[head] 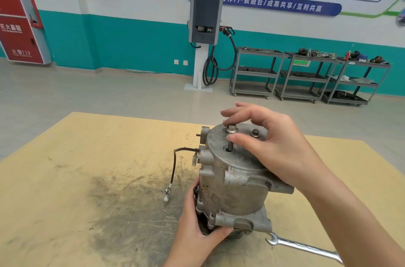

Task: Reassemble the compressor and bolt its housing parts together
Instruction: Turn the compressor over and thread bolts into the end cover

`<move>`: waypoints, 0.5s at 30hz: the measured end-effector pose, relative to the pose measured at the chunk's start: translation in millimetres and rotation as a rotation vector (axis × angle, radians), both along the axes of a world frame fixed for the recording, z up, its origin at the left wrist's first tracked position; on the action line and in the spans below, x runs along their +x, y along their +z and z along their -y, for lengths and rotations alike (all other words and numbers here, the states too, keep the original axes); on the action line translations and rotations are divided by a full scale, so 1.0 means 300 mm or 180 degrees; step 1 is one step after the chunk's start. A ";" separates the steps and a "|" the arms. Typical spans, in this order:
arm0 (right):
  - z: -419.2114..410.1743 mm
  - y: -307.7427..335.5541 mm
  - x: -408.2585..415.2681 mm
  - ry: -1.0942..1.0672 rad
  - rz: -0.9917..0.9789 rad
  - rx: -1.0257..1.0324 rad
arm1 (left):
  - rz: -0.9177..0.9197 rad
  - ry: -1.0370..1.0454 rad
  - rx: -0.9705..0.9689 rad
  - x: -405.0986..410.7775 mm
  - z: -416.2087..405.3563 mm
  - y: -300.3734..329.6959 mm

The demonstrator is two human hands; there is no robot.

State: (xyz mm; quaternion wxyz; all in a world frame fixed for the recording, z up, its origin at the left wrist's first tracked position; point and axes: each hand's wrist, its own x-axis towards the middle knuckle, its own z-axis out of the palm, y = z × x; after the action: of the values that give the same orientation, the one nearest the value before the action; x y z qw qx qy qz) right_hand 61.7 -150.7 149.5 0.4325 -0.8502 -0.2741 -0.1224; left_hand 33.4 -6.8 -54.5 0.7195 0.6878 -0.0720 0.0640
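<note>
Around your worktop: the workshop backdrop

Your tan worktop point(65, 179) carries a dark greasy smear, and behind it you face a teal-banded wall point(131, 43) with a grey charging unit point(205, 18) on a white post, its black cable point(210, 69) looped beside it. To your right stand three grey shelf carts point(306, 76) (loaded with assorted parts, too small to identify); a red fire cabinet point(19, 15) stands far left.

The compressor point(232, 179) stands on the surface point(87, 179), a wrench point(304, 247) lying just right of its base.
</note>
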 end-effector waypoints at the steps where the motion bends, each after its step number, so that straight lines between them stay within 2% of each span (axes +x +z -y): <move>1: -0.001 0.003 0.004 -0.0039 0.0023 -0.0065 | -0.0013 -0.0008 -0.0007 0.002 0.001 -0.001; 5: -0.004 0.005 0.014 -0.0126 0.0150 -0.0188 | -0.0015 -0.0006 -0.0015 0.007 0.000 -0.009; 10: -0.016 0.012 0.018 0.0169 0.0153 -0.0239 | -0.0053 -0.0015 0.0027 0.008 -0.004 -0.011; 15: -0.017 0.020 0.018 0.0718 -0.0297 0.0199 | -0.0066 -0.0017 -0.0054 0.008 -0.001 -0.003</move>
State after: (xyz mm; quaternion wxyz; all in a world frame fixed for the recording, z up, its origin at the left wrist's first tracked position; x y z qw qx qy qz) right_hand 67.3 -145.7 155.4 0.4821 -0.8048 -0.3436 -0.0418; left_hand 35.7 -6.5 -55.6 0.7262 0.6820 -0.0659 0.0555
